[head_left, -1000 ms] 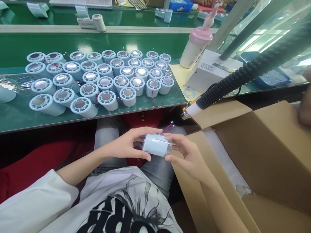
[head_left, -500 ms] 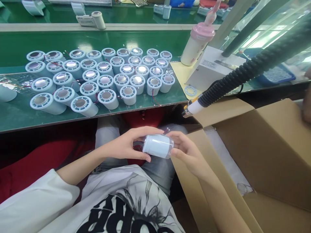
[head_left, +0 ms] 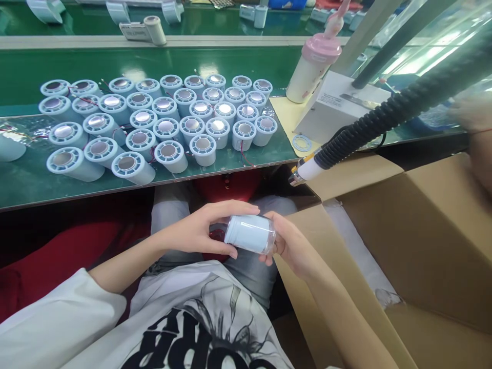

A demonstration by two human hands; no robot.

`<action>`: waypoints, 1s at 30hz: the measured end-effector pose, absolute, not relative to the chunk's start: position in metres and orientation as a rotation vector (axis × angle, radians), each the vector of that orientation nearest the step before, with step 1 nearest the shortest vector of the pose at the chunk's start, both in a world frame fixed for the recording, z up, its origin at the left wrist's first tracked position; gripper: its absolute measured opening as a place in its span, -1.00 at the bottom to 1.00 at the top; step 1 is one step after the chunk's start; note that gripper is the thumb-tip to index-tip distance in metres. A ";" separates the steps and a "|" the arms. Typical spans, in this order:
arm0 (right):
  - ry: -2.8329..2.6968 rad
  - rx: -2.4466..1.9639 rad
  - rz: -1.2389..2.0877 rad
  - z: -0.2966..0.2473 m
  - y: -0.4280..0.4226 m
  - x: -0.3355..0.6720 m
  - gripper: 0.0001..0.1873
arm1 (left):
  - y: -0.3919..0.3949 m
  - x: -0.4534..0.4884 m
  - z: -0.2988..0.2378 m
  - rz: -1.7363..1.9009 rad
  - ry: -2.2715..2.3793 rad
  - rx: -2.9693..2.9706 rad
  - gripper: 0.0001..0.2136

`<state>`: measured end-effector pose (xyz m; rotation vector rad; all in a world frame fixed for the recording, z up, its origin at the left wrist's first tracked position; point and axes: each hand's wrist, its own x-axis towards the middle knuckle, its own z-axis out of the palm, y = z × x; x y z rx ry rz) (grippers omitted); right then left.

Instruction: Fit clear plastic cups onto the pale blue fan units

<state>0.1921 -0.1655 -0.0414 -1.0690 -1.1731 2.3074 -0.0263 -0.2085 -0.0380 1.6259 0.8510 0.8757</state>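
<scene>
Above my lap I hold a light blue cylinder (head_left: 249, 233) lying on its side, with clear plastic film around it that sticks out past its right end. My left hand (head_left: 209, 225) grips its left end between thumb and fingers. At the right end, my right hand (head_left: 290, 241) has its fingers closed on the film and the cylinder's edge, some fingertips showing below. Similar light blue cylinders (head_left: 168, 156), many with round metal discs on top and a few with thin red and black wires, stand in rows on the green table (head_left: 34, 192).
A black corrugated hose (head_left: 357, 133) with a metal nozzle reaches in from the right. Beneath it stands an open cardboard box (head_left: 418, 215). A pink-lidded bottle (head_left: 311, 69) is beside a white metal base (head_left: 334, 110). Another person's blurred hand (head_left: 474, 115) shows at the right edge.
My right hand has turned around the cylinder's right end, its thumb no longer showing in front and fingertips now below. At the right edge, the other person's hand has come further into view.
</scene>
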 end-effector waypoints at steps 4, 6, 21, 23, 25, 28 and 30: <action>-1.085 -1.102 2.359 -0.041 -0.167 0.187 -0.44 | -0.209 -0.027 -0.039 0.895 0.825 1.608 -0.30; -1.064 -1.101 2.436 -0.041 -0.167 0.185 -0.42 | -0.209 -0.027 -0.040 0.904 0.827 1.585 -0.29; -1.758 -0.721 1.579 -0.055 -0.173 0.200 -0.31 | -0.220 -0.020 -0.029 0.837 0.959 1.238 -0.46; -2.014 -0.533 1.171 -0.057 -0.173 0.204 -0.33 | -0.220 -0.019 -0.028 0.831 0.964 1.185 -0.47; -2.120 -0.485 1.061 -0.057 -0.173 0.207 -0.35 | -0.219 -0.019 -0.027 0.818 0.964 1.201 -0.45; -1.925 -0.612 1.436 -0.057 -0.175 0.208 -0.35 | -0.218 -0.021 -0.025 0.807 0.929 1.343 -0.36; -1.743 -0.669 1.684 -0.055 -0.177 0.209 -0.43 | -0.217 -0.022 -0.023 0.797 0.891 1.372 -0.33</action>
